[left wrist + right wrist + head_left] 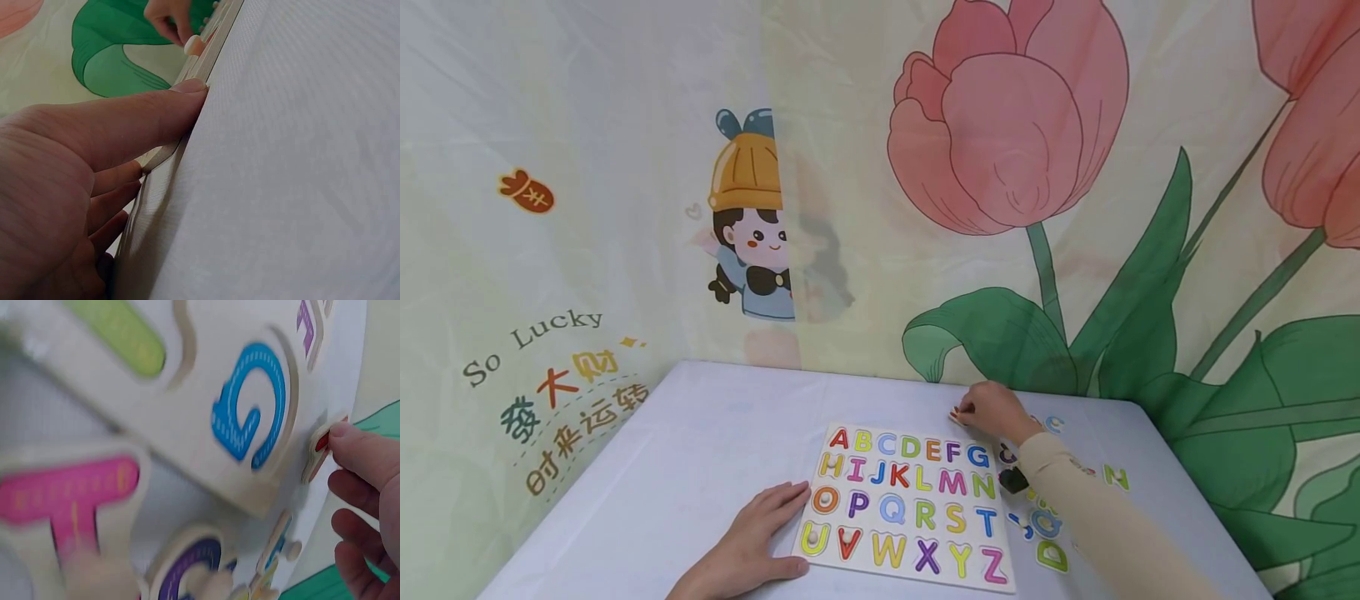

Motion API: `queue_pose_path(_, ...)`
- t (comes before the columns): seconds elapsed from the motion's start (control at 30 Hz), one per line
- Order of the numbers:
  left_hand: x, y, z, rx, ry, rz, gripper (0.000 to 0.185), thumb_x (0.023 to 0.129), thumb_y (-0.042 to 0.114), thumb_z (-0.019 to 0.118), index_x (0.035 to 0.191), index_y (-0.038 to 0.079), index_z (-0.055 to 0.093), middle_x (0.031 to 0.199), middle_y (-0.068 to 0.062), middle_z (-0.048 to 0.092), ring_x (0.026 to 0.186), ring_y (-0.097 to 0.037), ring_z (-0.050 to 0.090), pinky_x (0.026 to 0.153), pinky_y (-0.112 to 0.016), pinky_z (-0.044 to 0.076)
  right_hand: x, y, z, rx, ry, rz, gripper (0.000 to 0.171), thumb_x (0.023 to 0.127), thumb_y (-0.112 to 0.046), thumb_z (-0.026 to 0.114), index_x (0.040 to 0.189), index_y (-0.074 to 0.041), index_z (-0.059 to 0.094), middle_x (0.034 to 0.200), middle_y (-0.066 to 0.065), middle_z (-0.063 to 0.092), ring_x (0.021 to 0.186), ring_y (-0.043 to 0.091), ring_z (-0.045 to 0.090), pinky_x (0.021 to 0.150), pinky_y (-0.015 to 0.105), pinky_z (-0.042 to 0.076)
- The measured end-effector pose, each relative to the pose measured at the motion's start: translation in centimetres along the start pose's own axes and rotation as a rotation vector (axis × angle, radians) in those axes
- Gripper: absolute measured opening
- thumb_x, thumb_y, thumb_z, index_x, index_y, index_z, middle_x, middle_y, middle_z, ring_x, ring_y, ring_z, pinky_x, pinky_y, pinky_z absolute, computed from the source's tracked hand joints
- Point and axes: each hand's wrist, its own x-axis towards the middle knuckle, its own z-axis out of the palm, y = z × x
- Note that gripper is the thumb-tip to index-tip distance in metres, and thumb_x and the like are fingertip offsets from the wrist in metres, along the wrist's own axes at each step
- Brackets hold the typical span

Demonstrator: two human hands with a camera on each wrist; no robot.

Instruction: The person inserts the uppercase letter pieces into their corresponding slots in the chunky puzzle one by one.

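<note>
A wooden alphabet puzzle board (898,512) with colored letters lies on the table. My left hand (748,542) rests at its left side, fingers and thumb extended. In the left wrist view the thumb (156,119) touches the board's edge. Beyond the board's far right corner, my right hand (996,410) pinches a wooden letter piece with red on it (321,445) between thumb and finger. Which letter it is I cannot tell. In the right wrist view, the blue G slot (255,403) lies beside that hand. Knobbed pieces such as the orange O (825,500) sit in the board.
Several loose letter pieces lie right of the board, among them a green D (1052,556), a yellow-green N (1116,477) and a light blue C (1055,425). My right forearm (1105,517) covers some of them. A printed curtain (850,167) hangs behind the white table (700,450).
</note>
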Motion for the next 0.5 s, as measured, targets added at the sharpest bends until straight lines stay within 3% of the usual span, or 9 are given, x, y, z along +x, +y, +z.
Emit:
queue_pose_path(0.2,-0.1,-0.2,0.0,0.031,0.027,0.047,0.099,0.078,0.054,0.088,0.160,0.013,0.049,0.167,-0.002,0.042,0.154,-0.040,0.032,0.117,-0.074,0.029,-0.1,-1.0,0.3,0.050,0.023,0.056,0.008,0.089,-0.022,0.087,0.087,-0.015,0.084,0.084,-0.005,0.073,0.076,0.012,0.059,0.073,0.032,0.056)
queue_pose_path(0.37,-0.2,-0.2,0.0,0.041,0.028,0.045,0.100,0.078,0.055,0.088,0.160,0.013,0.049,0.167,-0.003,0.042,0.154,-0.041,0.032,0.118,-0.074,0.028,-0.2,-0.6,0.6,0.085,0.022,0.054,0.008,0.090,-0.024,0.086,0.091,-0.016,0.085,0.086,-0.007,0.074,0.080,0.012,0.060,0.077,0.034,0.056)
queue_pose_path(0.5,-0.1,-0.2,0.0,0.038,0.036,0.059,0.100,0.078,0.056,0.087,0.160,0.012,0.050,0.167,-0.004,0.043,0.153,-0.041,0.033,0.117,-0.074,0.029,-0.2,0.3,0.7,0.195,-0.004,0.045,0.010,0.092,-0.022,0.085,0.100,-0.016,0.086,0.094,-0.007,0.074,0.085,0.013,0.060,0.076,0.033,0.055)
